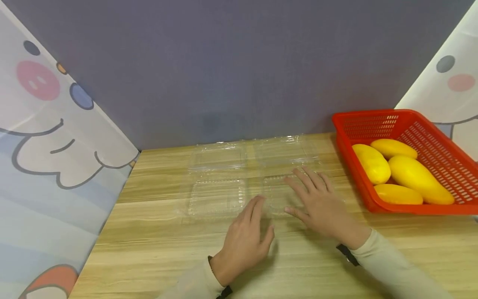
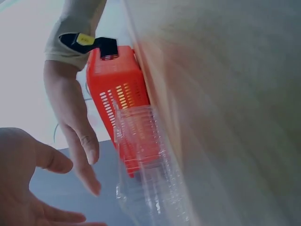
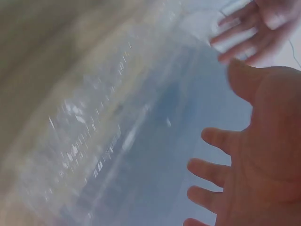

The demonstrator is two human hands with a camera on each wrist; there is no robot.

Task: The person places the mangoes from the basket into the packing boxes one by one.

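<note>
Two clear plastic clamshell boxes lie side by side on the wooden table, lids folded back toward the wall. The left clamshell box (image 1: 218, 195) is just beyond my left hand (image 1: 244, 241), whose fingers are relaxed and hold nothing. My right hand (image 1: 317, 203), fingers spread, hovers over the near part of the right clamshell box (image 1: 276, 191) and covers some of it. In the left wrist view, a clear box (image 2: 150, 160) stands beyond both hands. The right wrist view is blurred; the right palm (image 3: 268, 150) shows with nothing in it.
A red plastic basket (image 1: 352, 166) stands at the right with several yellow mangoes (image 1: 418, 176) inside. A grey wall (image 1: 231, 70) rises behind the table (image 1: 149, 232). Cartoon-printed panels (image 1: 48, 137) flank the left and right sides.
</note>
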